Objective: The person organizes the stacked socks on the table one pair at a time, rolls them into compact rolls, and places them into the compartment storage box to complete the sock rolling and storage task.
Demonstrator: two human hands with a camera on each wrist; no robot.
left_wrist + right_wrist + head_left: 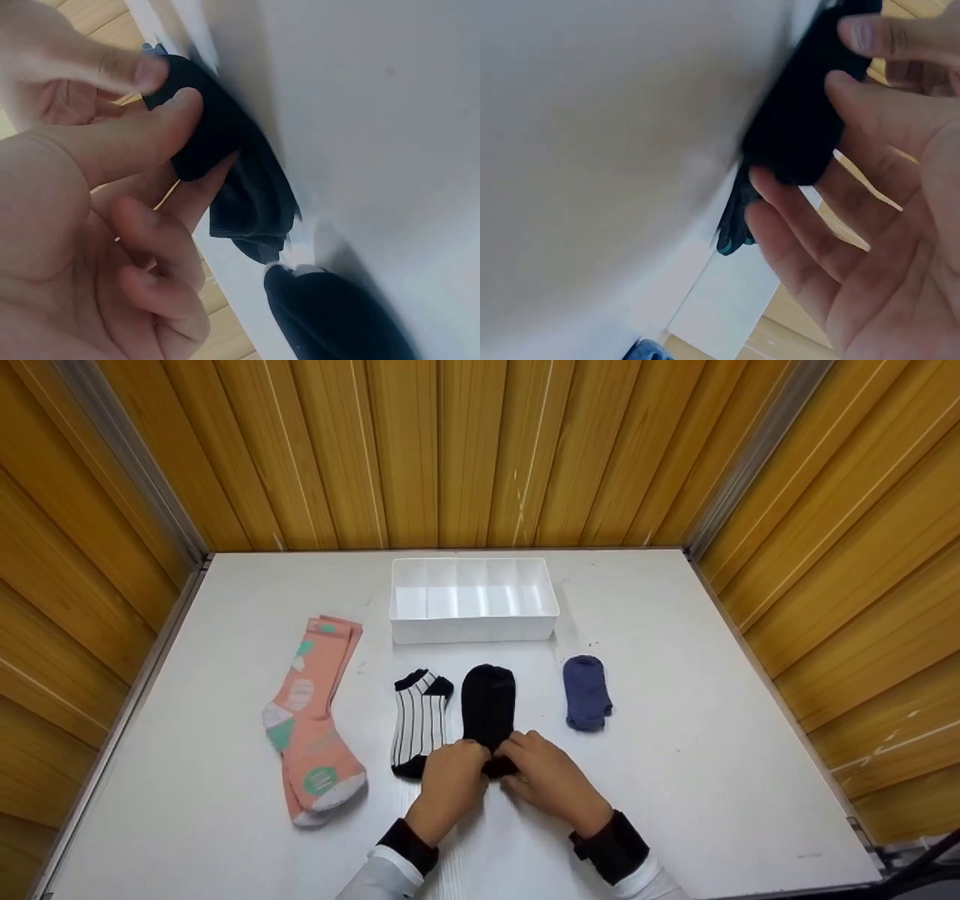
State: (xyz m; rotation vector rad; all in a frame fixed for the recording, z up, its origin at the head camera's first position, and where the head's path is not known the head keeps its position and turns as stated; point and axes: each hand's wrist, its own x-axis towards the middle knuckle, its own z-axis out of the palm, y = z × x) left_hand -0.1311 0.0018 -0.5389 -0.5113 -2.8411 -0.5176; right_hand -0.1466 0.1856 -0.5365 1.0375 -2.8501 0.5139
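We see two hands meeting at the near end of a black sock (488, 706) that lies flat in the middle of the white tabletop (712, 780). The left hand (450, 784) has its thumb and fingers curled around the sock's near end, and in the left wrist view the thumb (127, 142) presses on top of the dark cloth while a finger sits under it. The right hand (547, 780) is on the other side of the same end, and in the right wrist view its fingers (870, 112) bend around the black sock (802, 127) and pinch it. So both hands hold the sock, and neither is wide open. The far end of the sock, the toe part, rests on the tabletop and points toward a white plastic box (474, 600) at the back. We can see thin walls inside the box that split it into slots. Just beside the black sock on the left lies a short sock with black and white stripes (420, 722), and its near end is right next to the left hand. Farther left, well apart, lies a long pink sock pair with green and white shapes (311, 720). To the right of the black sock lies a small blue sock (586, 691), near but not touching it. Yellow wooden walls (480, 450) stand around the tabletop on three sides.
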